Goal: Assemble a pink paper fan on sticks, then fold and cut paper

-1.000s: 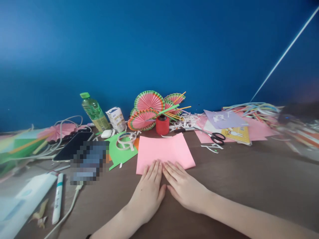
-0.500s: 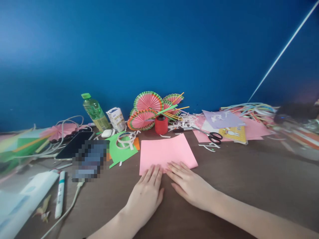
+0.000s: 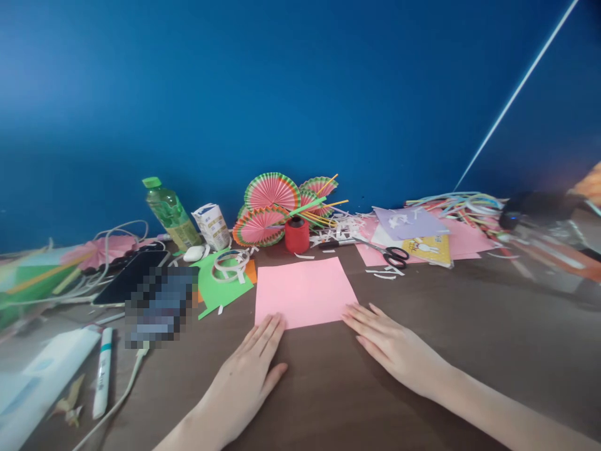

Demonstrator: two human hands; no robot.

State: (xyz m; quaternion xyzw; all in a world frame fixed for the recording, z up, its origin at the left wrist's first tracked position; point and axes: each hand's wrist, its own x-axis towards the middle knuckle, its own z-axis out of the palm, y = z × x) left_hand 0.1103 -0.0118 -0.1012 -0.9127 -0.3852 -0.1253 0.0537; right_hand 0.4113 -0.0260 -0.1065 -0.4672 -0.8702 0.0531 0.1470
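A pink sheet of paper [image 3: 305, 289] lies flat on the brown table, its near edge towards me. The fingertips of my left hand [image 3: 251, 369] rest on its near left corner, fingers stretched and the thumb apart. At the near right corner, my right hand [image 3: 392, 344] touches the paper with outstretched fingertips. Neither hand grips anything. Behind the sheet stand a red spool of thread [image 3: 297, 237] and pleated paper fans [image 3: 272, 193] in pink and green.
Scissors [image 3: 395, 255], paper scraps and a purple sheet [image 3: 410, 224] lie back right. To the left are a roll of tape [image 3: 230, 266] on green paper [image 3: 220, 294], a phone [image 3: 164, 304], a white marker [image 3: 102, 373] and a green-capped bottle [image 3: 171, 216]. A blue wall [image 3: 300, 94] rises behind.
My hands have moved apart along the near edge of the pink paper, from near its middle out to the two corners. The view has shifted slightly.
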